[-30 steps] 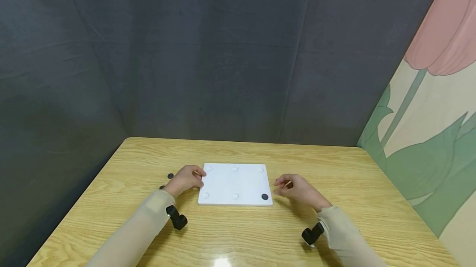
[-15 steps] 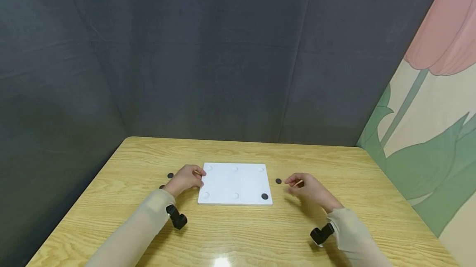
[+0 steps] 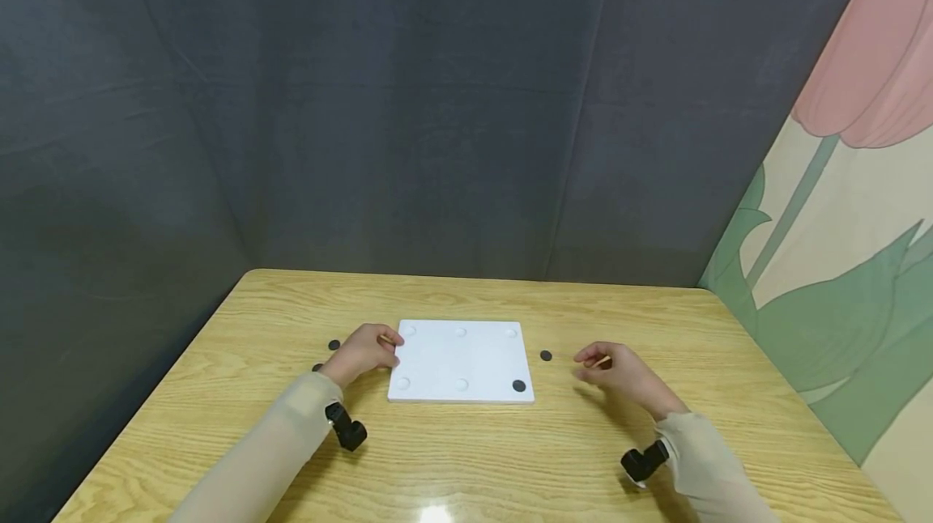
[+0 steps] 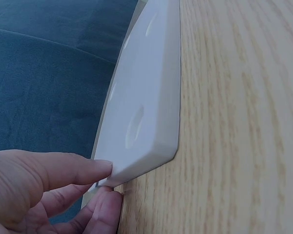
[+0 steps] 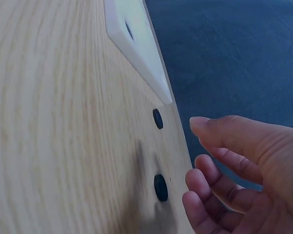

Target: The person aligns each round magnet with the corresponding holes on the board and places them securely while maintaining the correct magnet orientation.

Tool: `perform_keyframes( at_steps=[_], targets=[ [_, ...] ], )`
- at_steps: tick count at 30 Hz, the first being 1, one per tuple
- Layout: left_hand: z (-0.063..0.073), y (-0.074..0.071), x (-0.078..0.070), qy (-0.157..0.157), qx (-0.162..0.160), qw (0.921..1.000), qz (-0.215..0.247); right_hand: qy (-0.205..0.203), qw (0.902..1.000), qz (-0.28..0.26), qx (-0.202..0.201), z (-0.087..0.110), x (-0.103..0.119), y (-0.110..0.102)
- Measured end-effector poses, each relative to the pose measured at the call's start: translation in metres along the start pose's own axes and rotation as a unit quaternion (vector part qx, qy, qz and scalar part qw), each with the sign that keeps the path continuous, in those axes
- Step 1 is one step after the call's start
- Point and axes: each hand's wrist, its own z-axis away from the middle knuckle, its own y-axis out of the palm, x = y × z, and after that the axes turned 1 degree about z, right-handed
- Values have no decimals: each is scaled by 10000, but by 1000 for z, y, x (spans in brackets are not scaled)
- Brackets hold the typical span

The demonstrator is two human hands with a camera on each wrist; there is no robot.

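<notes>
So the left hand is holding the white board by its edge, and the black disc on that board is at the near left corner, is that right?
Not quite. The left hand does hold the white board by its edge, but the black disc is at the near right corner, as the head view shows.

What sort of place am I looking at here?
Probably an indoor recording corner: a wood-grain table, dark cloth hanging behind it, and a small black camera worn on each wrist.
</notes>
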Motion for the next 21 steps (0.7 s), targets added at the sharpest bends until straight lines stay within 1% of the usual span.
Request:
perform_keyframes(
  at_steps=[8, 15, 21],
  targets=[
    [-1, 0, 2, 6, 25, 10000, -29, 90, 9999, 87, -43, 3, -8, -3],
    [-1, 0, 2, -12, 35, 10000, -52, 64, 9995, 248, -174, 4, -18, -5],
    [-2, 0, 2, 9, 17, 10000, -49, 92, 9995, 233, -165, 4, -22, -6]
  ],
)
